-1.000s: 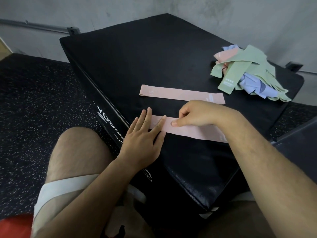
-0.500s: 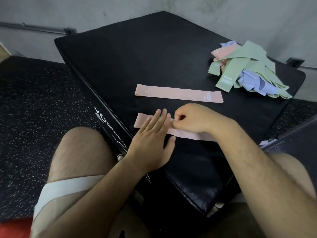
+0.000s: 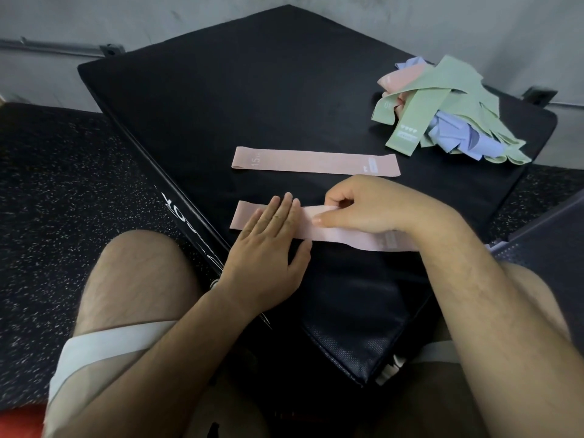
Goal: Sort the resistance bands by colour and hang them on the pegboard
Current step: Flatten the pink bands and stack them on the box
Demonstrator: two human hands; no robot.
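Two pink resistance bands lie flat and parallel on the black padded box (image 3: 252,99). The far pink band (image 3: 316,161) lies untouched. On the near pink band (image 3: 344,237) my left hand (image 3: 268,245) presses with flat, straight fingers near its left end. My right hand (image 3: 363,207) has curled fingers pinching the same band at its middle; my right forearm hides the band's right end. A mixed heap of green, lilac and pink bands (image 3: 448,112) sits at the box's far right corner. No pegboard is in view.
Speckled black rubber floor (image 3: 63,191) surrounds the box on the left. A grey wall (image 3: 316,14) with a metal rail runs behind. My bare knees flank the box's near corner. A dark padded object (image 3: 550,235) stands at the right edge.
My left hand slid right along the near pink band, uncovering its left end. My right hand shifted from pressing the band to pinching its upper edge.
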